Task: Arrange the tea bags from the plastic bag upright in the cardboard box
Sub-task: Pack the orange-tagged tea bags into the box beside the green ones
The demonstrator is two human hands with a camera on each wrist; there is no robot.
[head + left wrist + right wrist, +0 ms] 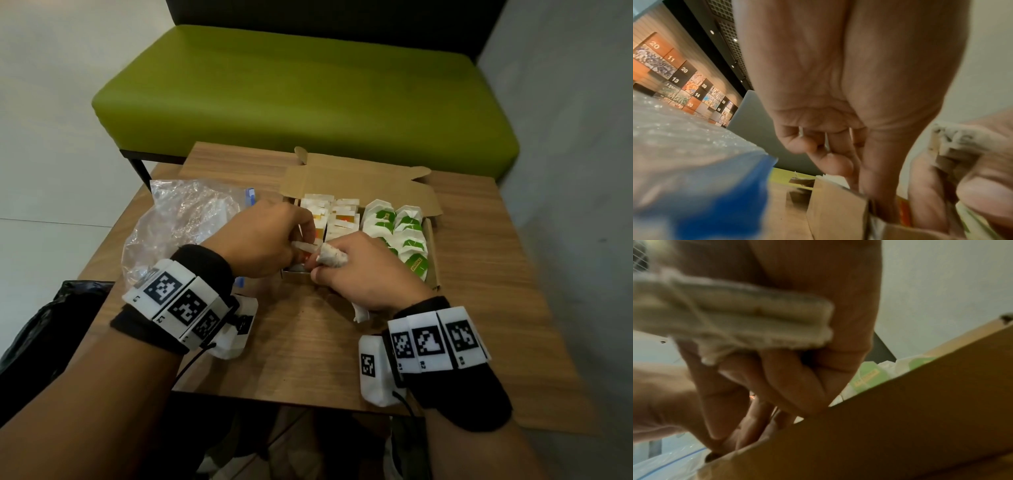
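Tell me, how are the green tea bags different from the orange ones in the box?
The green-tag tea bags fill the right half of the cardboard box; the orange-tag tea bags fill the left half. The green ones have rounded white tops, the orange ones squarer tops. The green rows are untouched; both the left hand and right hand work at the orange side. Both kinds are white, standing in rows.

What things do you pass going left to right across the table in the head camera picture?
Plastic bag → left hand → right hand → green-tagged tea bags → right wall of the cardboard box → bare wooden table.
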